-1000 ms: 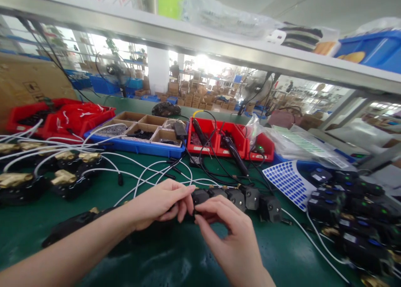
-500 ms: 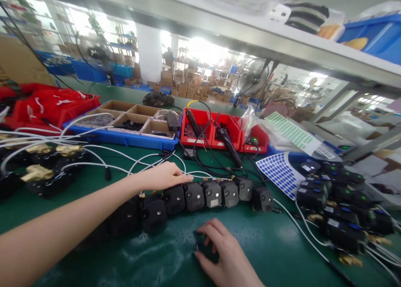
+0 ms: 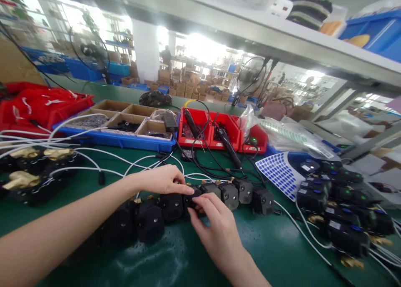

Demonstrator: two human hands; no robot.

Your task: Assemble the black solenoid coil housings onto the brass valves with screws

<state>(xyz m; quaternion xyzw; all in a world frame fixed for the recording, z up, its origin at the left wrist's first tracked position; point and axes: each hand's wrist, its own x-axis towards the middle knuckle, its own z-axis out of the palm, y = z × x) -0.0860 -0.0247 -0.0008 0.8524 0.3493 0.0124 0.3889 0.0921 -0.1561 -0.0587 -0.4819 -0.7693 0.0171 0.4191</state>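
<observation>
A row of black box-shaped units with brass fittings and white cables runs across the green table. My left hand (image 3: 164,179) rests on one black unit (image 3: 187,201) in mid-row, thumb along its top edge and fingers curled behind it. At the front of the same unit is my right hand (image 3: 219,222), its thumb and fingertips pinched against the face. A small black part seems to be between them, mostly hidden by the fingers. To the left of the hands stands another black unit (image 3: 149,222), and to the right a black unit with a silver screw (image 3: 229,196).
Behind the row are a blue tray (image 3: 125,141) with cardboard compartments and red bins (image 3: 196,142) holding an electric screwdriver (image 3: 230,147). A blue sticker sheet (image 3: 278,176) lies beside several finished-looking black units (image 3: 344,232) at right. More units with brass fittings (image 3: 23,180) sit left.
My right hand has moved up from the bare table to the front of the mid-row unit and closed its fingertips there. My left hand stays on the row, thumb still extended.
</observation>
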